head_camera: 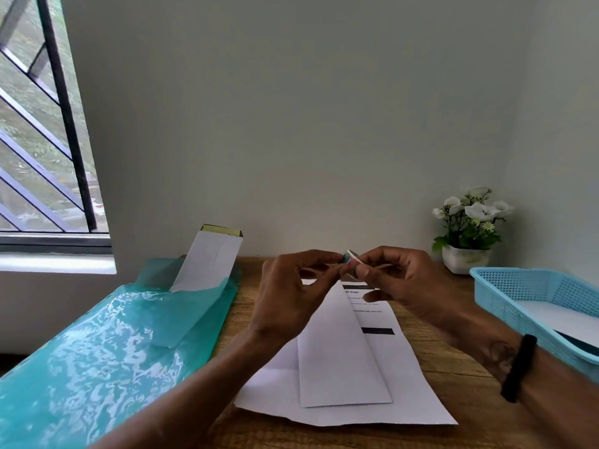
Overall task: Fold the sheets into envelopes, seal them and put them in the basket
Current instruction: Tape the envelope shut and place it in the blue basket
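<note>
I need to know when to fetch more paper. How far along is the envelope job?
Done: white paper already lies in the blue basket. In hand: both hands, left and right, hold a small roll, likely tape, above a folded sheet lying on another sheet. Left: sealing it, basketing it, plus more paper in the green wrapper.

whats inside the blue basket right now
White paper lies in the blue basket, with something dark showing under its near edge. The basket's near wall and the frame edge hide the rest, so what the paper is and how many pieces there are cannot be told.
</note>
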